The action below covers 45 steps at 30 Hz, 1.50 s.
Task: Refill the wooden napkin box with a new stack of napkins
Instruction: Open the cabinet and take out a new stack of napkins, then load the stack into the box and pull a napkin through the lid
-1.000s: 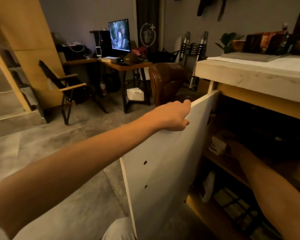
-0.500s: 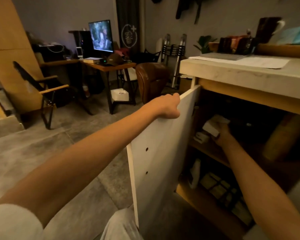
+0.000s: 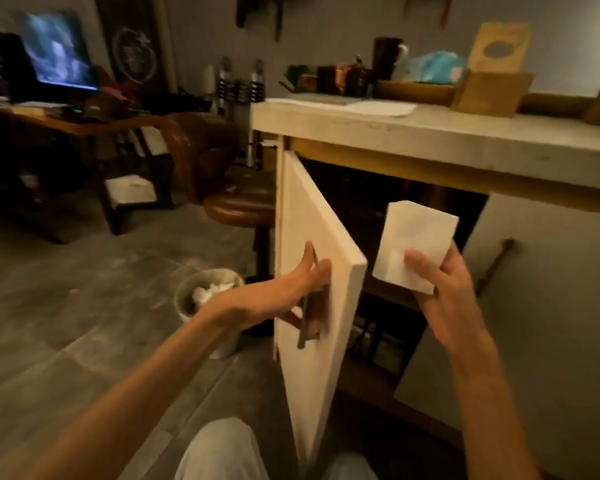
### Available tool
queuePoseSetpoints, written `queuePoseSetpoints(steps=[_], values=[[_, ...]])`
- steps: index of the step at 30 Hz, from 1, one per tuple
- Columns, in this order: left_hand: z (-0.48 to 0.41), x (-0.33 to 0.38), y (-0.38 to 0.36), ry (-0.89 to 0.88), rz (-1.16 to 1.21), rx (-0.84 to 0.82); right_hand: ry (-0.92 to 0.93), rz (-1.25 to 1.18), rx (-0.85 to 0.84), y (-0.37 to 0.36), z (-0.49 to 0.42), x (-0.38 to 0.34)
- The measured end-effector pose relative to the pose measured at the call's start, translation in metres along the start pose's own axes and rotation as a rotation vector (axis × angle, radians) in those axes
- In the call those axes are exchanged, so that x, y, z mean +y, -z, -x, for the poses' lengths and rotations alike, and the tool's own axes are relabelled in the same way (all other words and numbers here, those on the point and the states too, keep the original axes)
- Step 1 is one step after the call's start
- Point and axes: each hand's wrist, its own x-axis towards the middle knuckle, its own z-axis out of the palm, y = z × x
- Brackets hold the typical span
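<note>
The counter [image 3: 430, 133] ran across the upper right, pale-topped, with the wooden napkin box [image 3: 490, 93] standing on it toward the back, lid raised. Below it the cupboard door [image 3: 312, 237] stood partly open, hinged on its left edge, showing dark shelves inside. A brown stool [image 3: 238, 199] stood left of the door and a waste bin [image 3: 205, 296] holding crumpled paper sat on the floor near it. The left hand [image 3: 291, 292] was curled around the door handle [image 3: 309, 313]. The right hand [image 3: 440, 289] was closed on a white stack of napkins [image 3: 413, 240], thumb across its front, held in front of the cupboard opening.
</note>
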Motion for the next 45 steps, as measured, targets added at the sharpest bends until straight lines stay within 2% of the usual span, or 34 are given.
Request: queuePoseSetpoints(steps=[4,6,9,11,13,16,17,20,22,25,27,29,33,36,39,41,45], values=[[-0.086,0.019,-0.065,-0.122,-0.065,0.006,0.131,0.092,0.317,0.055,0.039,-0.021],[-0.136,0.029,-0.089,-0.189,-0.059,0.131,0.163,0.145,0.411,0.070,0.046,-0.035],[-0.189,0.048,-0.117,-0.138,-0.061,0.341,0.106,0.216,0.498,0.071,0.048,-0.064],[-0.210,0.059,-0.126,-0.061,-0.041,0.412,0.023,0.255,0.558,0.066,0.046,-0.080],[-0.212,0.076,-0.121,-0.024,0.021,0.377,-0.100,0.257,0.578,0.059,0.041,-0.099],[-0.195,0.083,-0.107,-0.035,0.117,0.214,-0.278,0.183,0.557,0.037,0.032,-0.127],[-0.186,0.086,-0.099,0.026,0.086,0.176,-0.329,0.163,0.559,0.028,0.028,-0.139],[-0.152,0.113,-0.070,0.417,-0.181,0.096,-0.448,-0.017,0.604,-0.005,0.015,-0.177],[-0.117,0.148,-0.047,0.509,-0.110,0.041,-0.501,-0.183,0.636,-0.031,0.007,-0.210],[-0.046,0.238,-0.015,0.479,0.496,0.014,-0.543,-0.410,0.688,-0.073,-0.012,-0.263],[-0.009,0.289,-0.003,0.451,0.757,-0.095,-0.524,-0.592,0.718,-0.096,-0.024,-0.288],[0.006,0.330,0.011,0.389,0.816,-0.116,-0.541,-0.728,0.694,-0.116,-0.038,-0.313],[-0.007,0.373,0.036,0.223,0.580,0.016,-0.542,-0.764,0.608,-0.126,-0.058,-0.341],[-0.035,0.385,0.047,0.120,0.445,0.034,-0.502,-0.521,0.522,-0.106,-0.070,-0.346],[-0.071,0.395,0.047,0.006,0.265,-0.014,-0.489,0.060,0.513,-0.064,-0.087,-0.350],[-0.099,0.396,0.043,-0.073,0.136,-0.040,-0.426,0.392,0.440,-0.035,-0.108,-0.352],[-0.176,0.395,0.026,-0.135,0.054,-0.025,-0.336,0.639,0.385,0.029,-0.168,-0.340]])
